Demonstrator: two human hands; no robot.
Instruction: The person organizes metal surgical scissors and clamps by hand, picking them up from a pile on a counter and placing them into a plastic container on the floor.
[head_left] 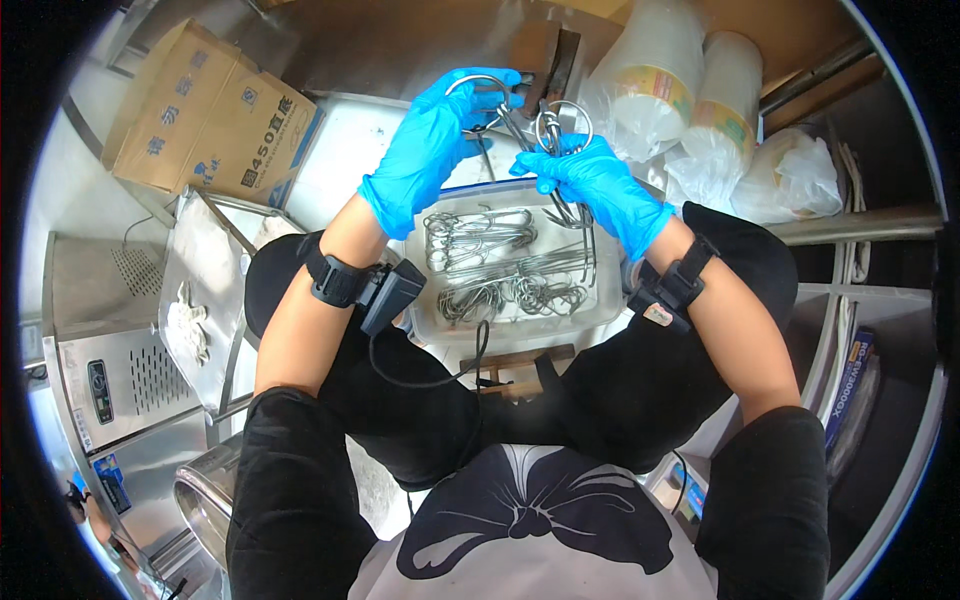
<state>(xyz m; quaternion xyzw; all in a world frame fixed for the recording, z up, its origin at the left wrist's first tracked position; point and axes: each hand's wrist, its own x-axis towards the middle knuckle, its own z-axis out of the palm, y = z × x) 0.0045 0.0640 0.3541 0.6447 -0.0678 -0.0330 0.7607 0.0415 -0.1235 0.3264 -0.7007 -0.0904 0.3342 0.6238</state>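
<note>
Both of my hands wear blue gloves and are raised over the far side of a clear plastic bin (428,322). My left hand (420,145) is closed around a large metal ring (477,78), whose linked shank points toward my right hand. My right hand (608,188) grips a bundle of metal hooks (567,213) with a ring at the top; their lower ends hang over the bin's far right corner. How the two pieces join is hard to make out. More ringed metal hooks (480,240) lie in rows inside the bin.
The bin sits between my knees. A cardboard box (225,125) stands far left, with bagged stacks of round containers (650,95) far right. Beside my left leg are a metal appliance (130,375) and a clear round container (205,490). Shelving (880,300) lines the right.
</note>
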